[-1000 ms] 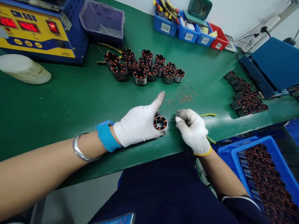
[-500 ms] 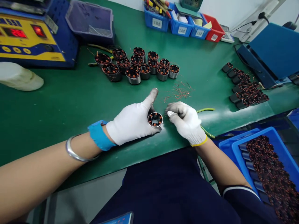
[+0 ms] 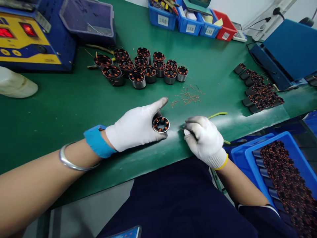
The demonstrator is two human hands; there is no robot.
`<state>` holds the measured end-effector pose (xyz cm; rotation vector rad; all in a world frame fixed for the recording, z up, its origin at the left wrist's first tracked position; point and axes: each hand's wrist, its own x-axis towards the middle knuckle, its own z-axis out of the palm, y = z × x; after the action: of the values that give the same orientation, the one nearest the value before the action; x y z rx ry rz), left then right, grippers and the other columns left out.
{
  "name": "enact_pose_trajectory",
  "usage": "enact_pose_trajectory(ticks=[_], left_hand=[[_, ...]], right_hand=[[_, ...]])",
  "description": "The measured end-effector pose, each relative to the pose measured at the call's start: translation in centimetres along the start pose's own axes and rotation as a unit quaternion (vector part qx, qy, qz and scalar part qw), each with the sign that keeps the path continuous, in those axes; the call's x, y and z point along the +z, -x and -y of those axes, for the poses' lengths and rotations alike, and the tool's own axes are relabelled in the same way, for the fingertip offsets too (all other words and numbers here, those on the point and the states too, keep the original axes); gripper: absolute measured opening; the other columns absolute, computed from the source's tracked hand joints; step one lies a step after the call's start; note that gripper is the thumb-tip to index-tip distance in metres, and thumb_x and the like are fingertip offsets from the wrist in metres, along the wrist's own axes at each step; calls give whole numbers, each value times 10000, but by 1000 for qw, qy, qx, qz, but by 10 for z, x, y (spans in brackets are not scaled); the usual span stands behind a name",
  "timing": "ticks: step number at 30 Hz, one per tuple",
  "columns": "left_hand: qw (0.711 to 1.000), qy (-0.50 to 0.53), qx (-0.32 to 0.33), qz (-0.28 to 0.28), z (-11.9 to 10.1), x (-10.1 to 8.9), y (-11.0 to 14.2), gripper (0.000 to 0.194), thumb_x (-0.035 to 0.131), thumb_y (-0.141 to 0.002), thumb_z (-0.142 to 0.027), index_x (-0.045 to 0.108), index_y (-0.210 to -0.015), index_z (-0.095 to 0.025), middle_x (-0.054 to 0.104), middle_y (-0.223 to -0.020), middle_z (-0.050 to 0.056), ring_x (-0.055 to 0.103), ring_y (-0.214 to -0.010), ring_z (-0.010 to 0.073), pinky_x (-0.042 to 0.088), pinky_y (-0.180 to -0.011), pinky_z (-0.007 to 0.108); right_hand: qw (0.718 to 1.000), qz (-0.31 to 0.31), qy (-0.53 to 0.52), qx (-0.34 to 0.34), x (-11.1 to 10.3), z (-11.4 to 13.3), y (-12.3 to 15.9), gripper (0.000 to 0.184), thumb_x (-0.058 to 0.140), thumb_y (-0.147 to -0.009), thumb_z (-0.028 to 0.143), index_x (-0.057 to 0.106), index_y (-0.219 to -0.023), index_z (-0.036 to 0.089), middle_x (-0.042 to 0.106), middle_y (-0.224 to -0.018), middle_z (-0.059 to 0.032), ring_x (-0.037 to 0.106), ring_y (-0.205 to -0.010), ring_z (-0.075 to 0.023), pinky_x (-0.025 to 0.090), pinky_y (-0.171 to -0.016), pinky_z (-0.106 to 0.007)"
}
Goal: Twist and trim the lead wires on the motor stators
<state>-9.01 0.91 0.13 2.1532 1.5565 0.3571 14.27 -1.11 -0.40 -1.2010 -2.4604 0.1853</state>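
Observation:
My left hand [image 3: 136,127], in a white glove with greyed fingertips, is closed around a motor stator [image 3: 160,125]. The stator's open ring faces up, showing orange copper windings around a dark core. To its right, apart from it, my gloved right hand [image 3: 204,138] is closed in a pinch. A faint thin wire seems to show at its fingertips. Green-handled pliers [image 3: 218,114] lie partly hidden under and behind the right hand. Beyond both hands, a loose pile of copper wire clippings [image 3: 189,96] lies on the green table [image 3: 81,109].
Several wound stators [image 3: 137,79] stand grouped behind my left hand, and more [image 3: 257,106] sit at the right. A blue crate [image 3: 247,158] full of stators is at lower right. Bins [image 3: 162,20], a purple-grey tub [image 3: 112,28] and a yellow-blue machine [image 3: 29,46] line the back.
My right hand has moved right and toward me, widening the gap to the stator. My left hand still holds the stator. The whole view has shifted slightly.

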Motion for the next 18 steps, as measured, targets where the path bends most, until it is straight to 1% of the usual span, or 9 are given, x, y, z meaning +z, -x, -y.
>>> enact_pose_trajectory(ticks=[2, 3, 4, 5, 7, 9, 10, 14, 18], left_hand=[[1000, 9, 28, 4, 4, -3, 1, 1103, 751, -590, -518, 268, -1509, -142, 613, -1247, 133, 637, -1072, 320, 523, -894, 404], [999, 16, 40, 0, 4, -5, 2, 1118, 772, -560, -535, 302, -1487, -123, 568, -1315, 156, 607, -1131, 332, 508, -941, 417], [998, 25, 49, -10, 4, -6, 3, 1085, 780, -549, -546, 358, -1448, -108, 545, -1341, 170, 590, -1156, 334, 497, -968, 422], [998, 34, 54, -20, 3, -7, 5, 990, 774, -569, -543, 430, -1388, -104, 560, -1317, 169, 597, -1141, 322, 498, -969, 419], [996, 52, 62, -38, 0, -8, 7, 679, 715, -678, -484, 551, -1232, -129, 635, -1183, 127, 637, -1042, 268, 517, -927, 391], [995, 58, 71, -49, -3, -7, 9, 426, 646, -756, -400, 603, -1105, -160, 670, -1074, 85, 651, -961, 223, 525, -888, 360], [994, 57, 74, -51, -4, -6, 9, 361, 624, -772, -371, 610, -1072, -171, 673, -1049, 74, 650, -940, 211, 525, -875, 349], [992, 45, 104, -51, -4, -3, 6, 324, 621, -756, -326, 619, -1038, -168, 655, -996, 69, 635, -890, 202, 522, -818, 330], [990, 40, 131, -26, -5, 1, 3, 244, 587, -750, -277, 629, -958, -158, 607, -946, 74, 601, -813, 192, 516, -741, 329]], right_hand=[[1000, -3, -1, -4, -7, 11, -3, 466, 535, -877, 433, 531, -1279, 196, 505, -1401, -157, 558, -1167, -292, 496, -895, -414], [1000, 15, 8, -5, -8, 17, -7, 592, 547, -861, 483, 453, -1372, 199, 436, -1468, -162, 564, -1163, -302, 507, -855, -401], [999, 46, 26, 3, -7, 23, -12, 669, 542, -858, 504, 385, -1431, 196, 419, -1480, -172, 596, -1106, -303, 515, -790, -387], [995, 85, 51, 16, -5, 28, -17, 674, 517, -875, 494, 352, -1455, 192, 465, -1439, -179, 637, -1005, -291, 507, -711, -369], [981, 154, 106, 43, 4, 33, -25, 537, 412, -939, 415, 401, -1427, 193, 614, -1230, -159, 665, -801, -252, 443, -580, -334], [971, 188, 140, 49, 11, 32, -28, 426, 303, -981, 349, 506, -1331, 215, 668, -1014, -110, 654, -714, -233, 356, -519, -312], [969, 194, 147, 40, 13, 29, -28, 413, 270, -991, 338, 543, -1281, 225, 667, -956, -95, 651, -709, -229, 317, -506, -308], [967, 202, 159, 1, 7, 19, -20, 388, 263, -998, 329, 590, -1181, 226, 656, -888, -81, 631, -703, -208, 225, -503, -316], [963, 209, 168, -12, -3, 14, -16, 363, 287, -991, 306, 614, -1124, 219, 656, -852, -83, 612, -671, -198, 221, -521, -318]])
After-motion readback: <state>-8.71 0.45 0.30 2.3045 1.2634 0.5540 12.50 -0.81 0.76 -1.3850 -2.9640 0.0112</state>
